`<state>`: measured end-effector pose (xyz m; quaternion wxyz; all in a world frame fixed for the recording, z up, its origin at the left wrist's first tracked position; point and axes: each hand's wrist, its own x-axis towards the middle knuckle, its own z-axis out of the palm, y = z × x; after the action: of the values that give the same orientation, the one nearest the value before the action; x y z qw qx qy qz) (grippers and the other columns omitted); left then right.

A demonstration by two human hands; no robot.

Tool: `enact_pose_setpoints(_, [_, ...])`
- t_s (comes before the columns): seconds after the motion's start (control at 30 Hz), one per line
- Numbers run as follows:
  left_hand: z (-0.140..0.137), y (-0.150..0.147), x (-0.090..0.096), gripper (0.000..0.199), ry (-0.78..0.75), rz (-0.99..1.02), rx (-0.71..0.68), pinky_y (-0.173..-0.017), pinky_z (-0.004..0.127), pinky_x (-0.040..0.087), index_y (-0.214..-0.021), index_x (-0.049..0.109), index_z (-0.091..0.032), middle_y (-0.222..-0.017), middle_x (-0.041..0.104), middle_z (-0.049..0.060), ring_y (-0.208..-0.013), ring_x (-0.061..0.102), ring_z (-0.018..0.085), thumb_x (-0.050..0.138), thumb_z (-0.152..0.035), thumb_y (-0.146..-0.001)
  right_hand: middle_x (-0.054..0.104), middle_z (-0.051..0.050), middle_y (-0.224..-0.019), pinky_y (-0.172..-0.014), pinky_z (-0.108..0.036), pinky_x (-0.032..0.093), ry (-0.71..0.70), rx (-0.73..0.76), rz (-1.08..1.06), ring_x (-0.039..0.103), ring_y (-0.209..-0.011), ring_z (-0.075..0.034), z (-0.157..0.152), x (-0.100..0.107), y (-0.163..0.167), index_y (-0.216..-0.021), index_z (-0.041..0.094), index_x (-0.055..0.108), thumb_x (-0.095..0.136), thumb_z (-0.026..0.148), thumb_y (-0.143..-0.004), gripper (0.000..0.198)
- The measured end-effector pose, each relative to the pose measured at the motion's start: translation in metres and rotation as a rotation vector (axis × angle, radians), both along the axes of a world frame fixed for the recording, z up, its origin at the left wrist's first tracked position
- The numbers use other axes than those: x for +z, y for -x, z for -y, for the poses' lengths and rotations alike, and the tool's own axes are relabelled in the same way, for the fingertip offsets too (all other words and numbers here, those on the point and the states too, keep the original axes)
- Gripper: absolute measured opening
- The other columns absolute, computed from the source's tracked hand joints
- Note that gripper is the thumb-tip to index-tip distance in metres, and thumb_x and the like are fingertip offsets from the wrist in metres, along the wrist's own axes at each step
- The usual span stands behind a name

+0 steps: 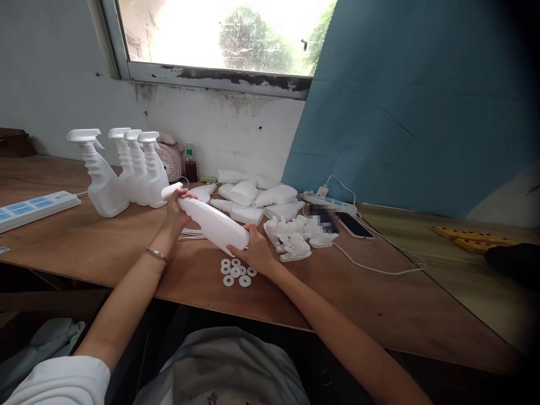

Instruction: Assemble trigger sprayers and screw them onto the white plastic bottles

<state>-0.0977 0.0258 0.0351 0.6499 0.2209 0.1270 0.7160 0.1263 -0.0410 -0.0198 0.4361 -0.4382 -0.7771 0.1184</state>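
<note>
A white spray bottle lies tilted in both my hands above the table, its trigger head pointing up and left. My left hand is closed around the neck, just below the head. Near the base, my right hand grips the bottle's lower end. Several flat white ring washers lie on the table below my right hand. To the right is a heap of loose white trigger sprayer heads. Behind the held bottle, several white bottles without heads lie piled. Several headed spray bottles stand upright at left.
White power strips lie at the left and back right. A phone rests beside a white cable. A small dark bottle and a pink bag stand by the wall. The wooden table's front edge runs before me.
</note>
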Motion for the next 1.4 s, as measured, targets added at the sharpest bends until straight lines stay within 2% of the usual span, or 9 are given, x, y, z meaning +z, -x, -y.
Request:
enact_pose_setpoints(0.07, [-0.002, 0.0, -0.002, 0.027, -0.002, 0.037, -0.022, -0.053, 0.023, 0.047, -0.052, 0.03, -0.018, -0.04, 0.04, -0.01, -0.041, 0.05, 0.007, 0.054, -0.008, -0.057, 0.058, -0.004, -0.079, -0.052, -0.03, 0.046, -0.17, -0.023, 0.11, 0.059, -0.066, -0.021, -0.001, -0.002, 0.0, -0.094, 0.02, 0.041, 0.065, 0.039, -0.068, 0.041])
enact_pose_setpoints(0.33, [-0.001, 0.002, -0.002, 0.024, 0.072, 0.152, -0.094, -0.048, 0.018, 0.043, -0.055, 0.033, -0.018, -0.04, 0.043, -0.01, -0.037, 0.048, 0.005, 0.053, -0.007, -0.061, 0.061, -0.01, -0.104, -0.077, -0.037, 0.048, -0.466, 0.056, 0.17, 0.057, -0.094, -0.023, 0.003, 0.003, -0.001, -0.104, 0.02, 0.044, 0.058, 0.029, -0.077, 0.031])
enact_pose_setpoints(0.53, [-0.001, 0.0, -0.001, 0.024, 0.096, 0.119, 0.019, -0.051, 0.02, 0.047, -0.051, 0.032, -0.018, -0.038, 0.043, -0.008, -0.036, 0.047, 0.005, 0.05, -0.008, -0.064, 0.061, -0.007, -0.111, -0.088, -0.04, 0.041, -0.797, 0.015, 0.251, 0.053, -0.106, -0.021, 0.005, 0.007, -0.001, -0.104, 0.022, 0.049, 0.049, 0.004, -0.075, 0.035])
enact_pose_setpoints(0.7, [-0.002, -0.002, -0.002, 0.03, 0.054, 0.038, 0.037, -0.057, 0.021, 0.05, -0.048, 0.031, -0.018, -0.039, 0.041, -0.007, -0.04, 0.05, 0.007, 0.055, -0.013, -0.066, 0.064, 0.001, -0.109, -0.098, -0.041, 0.03, -0.944, -0.046, 0.257, 0.05, -0.11, -0.017, 0.01, 0.006, 0.002, -0.096, 0.028, 0.054, 0.049, 0.001, -0.077, 0.034])
enact_pose_setpoints(0.8, [0.003, -0.002, -0.001, 0.033, -0.03, 0.063, 0.016, -0.057, 0.019, 0.048, -0.048, 0.03, -0.018, -0.039, 0.038, -0.008, -0.037, 0.046, 0.004, 0.055, -0.014, -0.069, 0.059, 0.002, -0.116, -0.101, -0.042, 0.027, -0.961, -0.063, 0.23, 0.045, -0.116, -0.017, 0.012, 0.006, 0.003, -0.101, 0.031, 0.051, 0.047, 0.002, -0.078, 0.037])
enact_pose_setpoints(0.93, [0.01, 0.001, 0.003, 0.034, -0.187, 0.179, -0.023, -0.053, 0.017, 0.045, -0.05, 0.03, -0.018, -0.041, 0.036, -0.008, -0.036, 0.041, 0.002, 0.054, -0.015, -0.074, 0.041, -0.007, -0.134, -0.101, -0.047, 0.031, -0.734, -0.054, 0.076, 0.035, -0.126, -0.021, 0.01, 0.008, 0.002, -0.122, 0.027, 0.035, 0.038, 0.003, -0.079, 0.049])
enact_pose_setpoints(1.07, [0.011, 0.004, 0.003, 0.038, -0.25, 0.221, -0.034, -0.051, 0.017, 0.043, -0.049, 0.027, -0.018, -0.041, 0.034, -0.008, -0.035, 0.039, 0.002, 0.053, -0.015, -0.076, 0.035, -0.011, -0.136, -0.099, -0.045, 0.037, -0.335, 0.175, -0.116, 0.037, -0.125, -0.023, 0.006, 0.011, -0.004, -0.132, 0.023, 0.021, 0.039, 0.011, -0.08, 0.056])
enact_pose_setpoints(1.27, [0.01, 0.005, 0.001, 0.036, -0.262, 0.209, -0.051, -0.052, 0.018, 0.042, -0.051, 0.027, -0.018, -0.042, 0.034, -0.008, -0.036, 0.039, 0.002, 0.052, -0.014, -0.076, 0.041, -0.005, -0.133, -0.091, -0.039, 0.045, 0.276, 0.511, -0.498, 0.046, -0.117, -0.022, 0.017, 0.016, -0.007, -0.133, 0.03, 0.021, 0.046, 0.031, -0.083, 0.056])
enact_pose_setpoints(1.4, [0.011, 0.007, 0.002, 0.034, -0.268, 0.241, -0.039, -0.054, 0.018, 0.043, -0.05, 0.028, -0.018, -0.042, 0.034, -0.008, -0.038, 0.04, 0.003, 0.051, -0.013, -0.076, 0.049, -0.004, -0.126, -0.088, -0.036, 0.046, 0.424, 0.526, -0.63, 0.049, -0.114, -0.021, 0.018, 0.013, 0.0, -0.128, 0.029, 0.034, 0.046, 0.037, -0.084, 0.047])
